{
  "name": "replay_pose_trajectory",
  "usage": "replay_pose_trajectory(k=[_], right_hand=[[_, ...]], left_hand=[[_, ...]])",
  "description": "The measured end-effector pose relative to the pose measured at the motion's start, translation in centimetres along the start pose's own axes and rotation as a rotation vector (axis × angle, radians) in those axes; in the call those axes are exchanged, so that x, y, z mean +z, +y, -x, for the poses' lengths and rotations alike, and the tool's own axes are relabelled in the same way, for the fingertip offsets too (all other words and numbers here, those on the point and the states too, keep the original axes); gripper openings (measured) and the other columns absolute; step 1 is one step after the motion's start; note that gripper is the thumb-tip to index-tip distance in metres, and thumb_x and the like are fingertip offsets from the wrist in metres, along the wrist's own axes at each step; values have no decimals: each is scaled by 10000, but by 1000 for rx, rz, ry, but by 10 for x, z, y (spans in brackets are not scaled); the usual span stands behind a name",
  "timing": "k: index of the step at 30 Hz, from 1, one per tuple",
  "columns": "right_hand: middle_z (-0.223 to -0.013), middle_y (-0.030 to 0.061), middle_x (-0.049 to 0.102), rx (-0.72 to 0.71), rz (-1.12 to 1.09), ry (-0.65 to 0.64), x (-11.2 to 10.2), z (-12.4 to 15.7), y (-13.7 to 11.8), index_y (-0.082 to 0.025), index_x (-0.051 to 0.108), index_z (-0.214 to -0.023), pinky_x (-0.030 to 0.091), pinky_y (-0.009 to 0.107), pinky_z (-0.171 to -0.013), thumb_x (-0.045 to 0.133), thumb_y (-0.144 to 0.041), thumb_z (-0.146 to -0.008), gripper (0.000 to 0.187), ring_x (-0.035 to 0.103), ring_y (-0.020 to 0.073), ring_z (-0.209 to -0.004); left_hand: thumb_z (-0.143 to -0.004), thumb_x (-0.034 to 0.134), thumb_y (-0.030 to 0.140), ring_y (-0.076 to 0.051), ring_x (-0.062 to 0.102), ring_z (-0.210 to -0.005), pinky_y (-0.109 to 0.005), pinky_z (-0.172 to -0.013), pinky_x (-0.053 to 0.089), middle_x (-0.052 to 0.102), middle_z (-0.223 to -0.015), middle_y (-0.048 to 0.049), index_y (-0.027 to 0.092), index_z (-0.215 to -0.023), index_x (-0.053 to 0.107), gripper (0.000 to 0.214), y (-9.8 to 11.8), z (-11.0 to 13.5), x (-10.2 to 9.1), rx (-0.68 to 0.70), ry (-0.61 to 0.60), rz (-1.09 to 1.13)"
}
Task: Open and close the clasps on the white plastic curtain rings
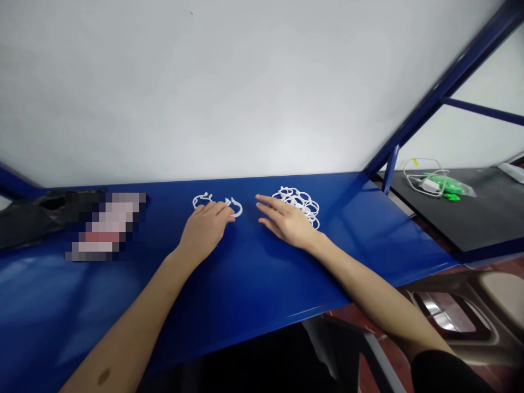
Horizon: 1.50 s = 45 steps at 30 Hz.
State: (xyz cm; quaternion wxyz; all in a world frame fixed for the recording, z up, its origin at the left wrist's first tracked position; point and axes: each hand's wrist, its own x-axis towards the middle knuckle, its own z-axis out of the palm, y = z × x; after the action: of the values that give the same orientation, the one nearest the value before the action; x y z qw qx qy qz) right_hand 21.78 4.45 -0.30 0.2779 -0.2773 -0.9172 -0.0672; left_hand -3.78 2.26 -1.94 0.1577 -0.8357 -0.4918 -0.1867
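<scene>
My left hand (206,225) is over the blue table (262,278), its fingers curled down and closed on a white open ring (237,209) with small knobbed ends. It looks like a plastic curtain ring. Just behind the same hand lies another white ring (194,202), partly covered by the fingers. To the right, my right hand (290,219) is held flat with its fingers apart and nothing visible in them. A heap of white rings (311,207) lies beside and partly under that hand, so some of them are hidden.
A black bag (24,221) and a pixelated item (112,221) lie at the left. On a black surface (462,218) at the right are a white charger with cable (429,185) and green pieces in clear plastic (452,188). A brown stool (487,278) stands below.
</scene>
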Motion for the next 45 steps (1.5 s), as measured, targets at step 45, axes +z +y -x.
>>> replay_pose_trajectory(k=[45], right_hand=[[-1039,46,681,259,-168,-504,-69,29,32,-235,783,-828,496,351,-824,739,-177,-864,81,608,216,-970]], left_hand=[[-992,404,414,-357,615,-989,-510,-832,416,678,-1061,-190,171,-1084,676,376,-34,11,-17,-487,-88,-115]])
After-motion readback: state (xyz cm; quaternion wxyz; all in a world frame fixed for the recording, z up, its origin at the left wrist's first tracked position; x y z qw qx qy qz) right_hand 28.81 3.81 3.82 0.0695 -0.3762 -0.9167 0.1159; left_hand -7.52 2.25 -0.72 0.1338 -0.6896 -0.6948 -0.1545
